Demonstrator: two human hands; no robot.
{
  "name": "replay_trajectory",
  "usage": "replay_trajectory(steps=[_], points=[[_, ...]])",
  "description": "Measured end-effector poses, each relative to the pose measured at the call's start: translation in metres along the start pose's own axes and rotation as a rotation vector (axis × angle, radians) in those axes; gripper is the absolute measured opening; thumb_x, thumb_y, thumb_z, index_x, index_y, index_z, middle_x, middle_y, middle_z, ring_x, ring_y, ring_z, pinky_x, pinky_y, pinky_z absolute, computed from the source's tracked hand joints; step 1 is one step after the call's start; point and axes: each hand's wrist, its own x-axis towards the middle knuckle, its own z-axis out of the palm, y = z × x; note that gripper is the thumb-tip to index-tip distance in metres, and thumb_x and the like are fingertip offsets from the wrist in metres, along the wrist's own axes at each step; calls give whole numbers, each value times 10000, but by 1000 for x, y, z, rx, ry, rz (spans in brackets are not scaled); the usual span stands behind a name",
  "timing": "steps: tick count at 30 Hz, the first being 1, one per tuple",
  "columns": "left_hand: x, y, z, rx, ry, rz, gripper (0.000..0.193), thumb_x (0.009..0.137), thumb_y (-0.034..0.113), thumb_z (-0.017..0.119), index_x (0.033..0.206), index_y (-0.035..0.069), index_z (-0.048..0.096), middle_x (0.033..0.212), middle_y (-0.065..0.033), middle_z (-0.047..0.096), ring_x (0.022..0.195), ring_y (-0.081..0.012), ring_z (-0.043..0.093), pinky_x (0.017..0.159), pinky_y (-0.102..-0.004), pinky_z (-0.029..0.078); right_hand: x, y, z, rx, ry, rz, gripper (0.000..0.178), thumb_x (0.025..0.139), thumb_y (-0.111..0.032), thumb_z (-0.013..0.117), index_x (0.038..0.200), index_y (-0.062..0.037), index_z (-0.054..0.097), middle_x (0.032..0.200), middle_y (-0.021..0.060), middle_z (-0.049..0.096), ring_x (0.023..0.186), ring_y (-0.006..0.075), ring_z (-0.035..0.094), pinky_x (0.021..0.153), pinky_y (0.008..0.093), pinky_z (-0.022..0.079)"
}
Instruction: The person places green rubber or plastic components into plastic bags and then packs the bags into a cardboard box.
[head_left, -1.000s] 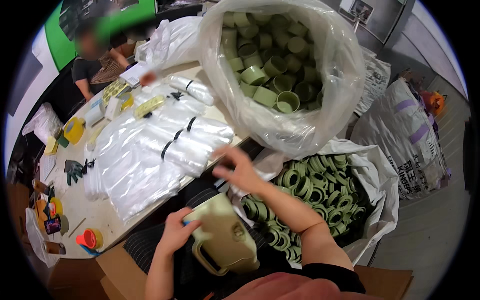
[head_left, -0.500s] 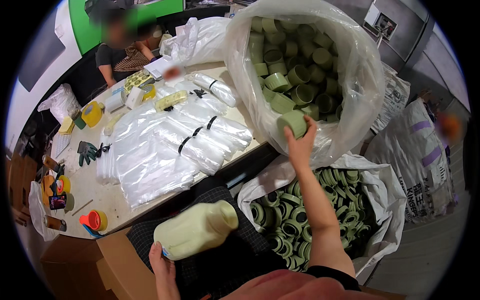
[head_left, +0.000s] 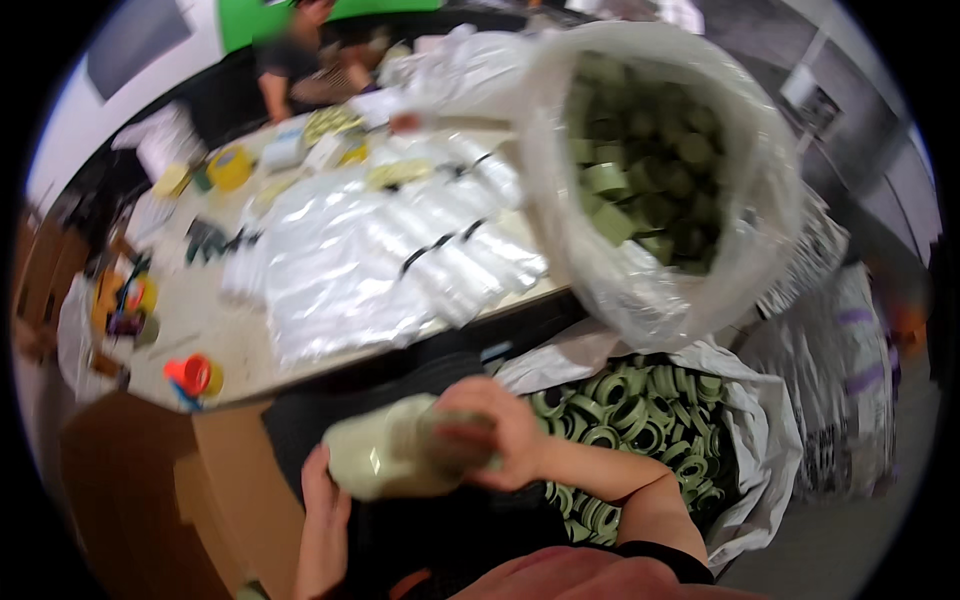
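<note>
A pale green plastic bottle (head_left: 385, 455) lies on its side above my lap, its neck end toward the right. My left hand (head_left: 322, 485) grips it at the base end, thumb along its side. Closed round the neck end is my right hand (head_left: 495, 430), holding a green cap; the fingers and motion blur hide most of the cap, and I cannot tell how far it sits on the neck. Right of my lap, a white sack (head_left: 765, 440) holds many green ring-shaped parts (head_left: 630, 410). Beyond it stands a large clear plastic bag (head_left: 560, 190) full of green caps (head_left: 690, 150).
A table (head_left: 180, 320) ahead carries stacked clear plastic bags (head_left: 340, 270), tape rolls (head_left: 230, 168), a dark glove (head_left: 205, 240) and an orange cup (head_left: 190, 374). An open cardboard box (head_left: 235, 450) is at my left. Another person (head_left: 300, 65) sits across the table.
My right hand has come down and left from the large bag to the bottle's neck, bringing a green cap. My left hand still holds the bottle. The view has shifted.
</note>
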Motion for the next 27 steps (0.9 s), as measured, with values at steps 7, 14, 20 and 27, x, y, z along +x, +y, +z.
replay_trajectory(steps=[7, 14, 20, 27], points=[[-6, 48, 71, 491, 212, 592, 310, 1002, 127, 564, 1257, -51, 568, 1187, -115, 656, 1078, -186, 625, 953, -332, 485, -14, 43, 27, 313, 504, 543, 756, 945, -612, 459, 1360, 21, 460, 1355, 169, 510, 1232, 287, 509, 1071, 388, 372], [-5, 80, 45, 331, 76, 645, 253, 979, 121, 613, 1174, -41, 610, 1102, -116, 694, 1019, -173, 643, 931, -331, 495, -28, 70, -29, 577, 1041, 669, 742, 1019, -580, 296, 1481, -5, 382, 1520, 167, 436, 1333, 285, 474, 1107, 428, 363], [7, 80, 85, 679, 91, 629, 184, 947, 135, 683, 1030, -26, 649, 931, -48, 690, 840, -105, 607, 782, -271, 497, -45, 24, 86, 958, 685, 948, 618, 1013, -514, 435, 1295, 21, 564, 1322, 156, 574, 1228, 268, 533, 1101, 397, 378], [47, 64, 38, 263, 136, 117, 220, 1001, 195, 607, 1042, -14, 660, 918, -64, 715, 826, -126, 649, 784, -290, 517, -32, 6, 51, -14, 435, 224, 769, 851, -597, 630, 1384, -66, 472, 1377, 280, 462, 1218, 414, 496, 1014, 516, 415]])
